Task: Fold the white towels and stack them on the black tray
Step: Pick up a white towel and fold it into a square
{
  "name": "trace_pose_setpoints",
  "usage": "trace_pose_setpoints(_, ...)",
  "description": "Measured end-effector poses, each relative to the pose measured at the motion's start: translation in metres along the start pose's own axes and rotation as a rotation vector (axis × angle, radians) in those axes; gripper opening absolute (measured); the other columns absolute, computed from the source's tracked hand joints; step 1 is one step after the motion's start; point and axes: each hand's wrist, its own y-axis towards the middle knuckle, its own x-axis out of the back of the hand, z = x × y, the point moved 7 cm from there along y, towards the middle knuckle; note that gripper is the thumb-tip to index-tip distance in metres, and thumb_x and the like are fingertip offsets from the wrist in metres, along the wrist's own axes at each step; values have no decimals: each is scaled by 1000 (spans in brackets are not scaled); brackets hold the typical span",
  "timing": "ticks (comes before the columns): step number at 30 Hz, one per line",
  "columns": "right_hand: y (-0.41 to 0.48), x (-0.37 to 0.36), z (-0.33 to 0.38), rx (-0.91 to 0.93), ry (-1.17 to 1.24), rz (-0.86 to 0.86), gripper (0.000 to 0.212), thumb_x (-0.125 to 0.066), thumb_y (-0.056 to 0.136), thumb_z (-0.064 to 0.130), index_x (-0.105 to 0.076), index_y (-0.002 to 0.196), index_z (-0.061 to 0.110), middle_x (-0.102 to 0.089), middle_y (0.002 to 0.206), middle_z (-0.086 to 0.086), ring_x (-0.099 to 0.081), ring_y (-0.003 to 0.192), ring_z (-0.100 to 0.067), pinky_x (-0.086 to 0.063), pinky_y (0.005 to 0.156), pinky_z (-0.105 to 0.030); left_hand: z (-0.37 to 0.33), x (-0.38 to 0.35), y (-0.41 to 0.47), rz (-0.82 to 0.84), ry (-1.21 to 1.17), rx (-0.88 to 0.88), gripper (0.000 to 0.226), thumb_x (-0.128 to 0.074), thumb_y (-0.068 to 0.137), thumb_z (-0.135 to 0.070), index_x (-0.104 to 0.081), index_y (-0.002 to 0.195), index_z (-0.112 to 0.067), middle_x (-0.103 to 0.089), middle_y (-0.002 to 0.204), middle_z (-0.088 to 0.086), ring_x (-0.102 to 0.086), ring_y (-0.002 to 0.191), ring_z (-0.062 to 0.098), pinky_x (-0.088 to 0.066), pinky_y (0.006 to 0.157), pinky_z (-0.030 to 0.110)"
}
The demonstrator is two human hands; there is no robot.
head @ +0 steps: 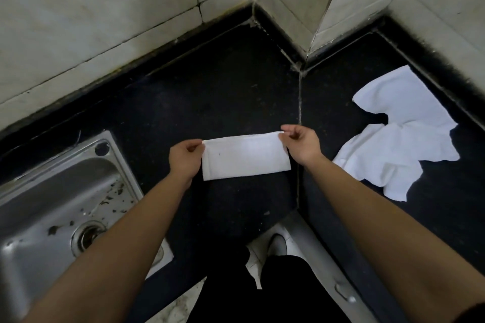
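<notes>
A white towel (245,156), folded into a narrow rectangle, lies on the black countertop (215,92) in the middle of the view. My left hand (185,158) pinches its upper left corner. My right hand (301,143) pinches its upper right corner. To the right, a crumpled pile of unfolded white towels (396,139) rests on the counter. No black tray is in view.
A steel sink (65,199) with specks of debris sits at the lower left. Tiled walls (105,21) and a protruding wall corner (309,2) bound the counter at the back. Below the counter edge are a drawer handle (343,292) and my shoe (277,244).
</notes>
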Motion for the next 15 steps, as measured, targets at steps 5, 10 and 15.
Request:
trace_pose_setpoints(5,7,-4,3,-21,-48,-25,25,-68,93,23,-72,117,23,-66,88,18,-61,84,2,-47,92,-18,-1,-3,14,-43,25,-23,23,-65,94,-13,-70,116,-10,-68,110,0,-63,99,13,-48,87,24)
trace_pose_setpoints(10,4,-4,7,-8,-105,-34,21,-66,93,25,-72,113,27,-65,88,19,-61,82,0,-52,87,-22,2,-4,16,-53,41,-26,23,-63,94,-14,-70,116,-11,-67,108,-2,-62,98,13,-48,86,24)
trace_pose_setpoints(15,-3,-4,13,157,-255,-66,33,-62,96,28,-63,128,22,-59,117,3,-60,90,-9,-52,90,-29,-4,-1,4,-88,186,-164,26,-59,96,-26,-64,119,-14,-58,121,5,-61,101,17,-47,85,28)
